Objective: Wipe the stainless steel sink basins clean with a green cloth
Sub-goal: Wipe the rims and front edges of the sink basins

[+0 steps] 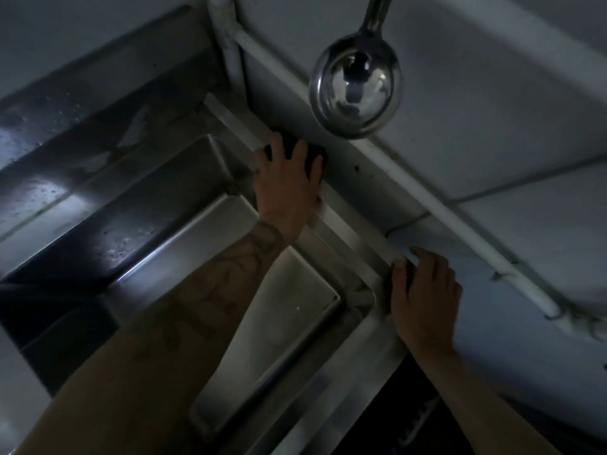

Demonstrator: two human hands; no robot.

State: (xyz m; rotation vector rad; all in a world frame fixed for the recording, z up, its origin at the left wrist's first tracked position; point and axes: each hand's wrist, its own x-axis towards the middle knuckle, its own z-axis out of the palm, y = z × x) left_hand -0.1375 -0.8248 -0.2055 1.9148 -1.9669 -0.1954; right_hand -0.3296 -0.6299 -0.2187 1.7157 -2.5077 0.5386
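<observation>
**Cloth pressed on the back rim of the sink**

The light is weak and the view is tilted. The left hand (289, 182) lies flat on the cloth (317, 151), with the fingers spread and straight, and it presses the cloth on the back rim (348, 224) of the sink, just at the wall (492, 110). The cloth looks dark here (its colour cannot be told in this light), and only small parts of it show between and beyond the fingers. It is on the rim behind the place where the two basins meet, not inside a basin.

The right hand (423, 297) rests on the same rim, further to the right, well apart from the left hand. Its fingers are bent and the tips touch the rim; I cannot tell whether they grip the edge.

The near basin (295, 323) lies between the two forearms, and the far basin (184, 178) is to its left. A ladle (356, 90) hangs at the wall above the cloth. A white pipe (460, 224) runs along the wall, just behind the rim.
</observation>
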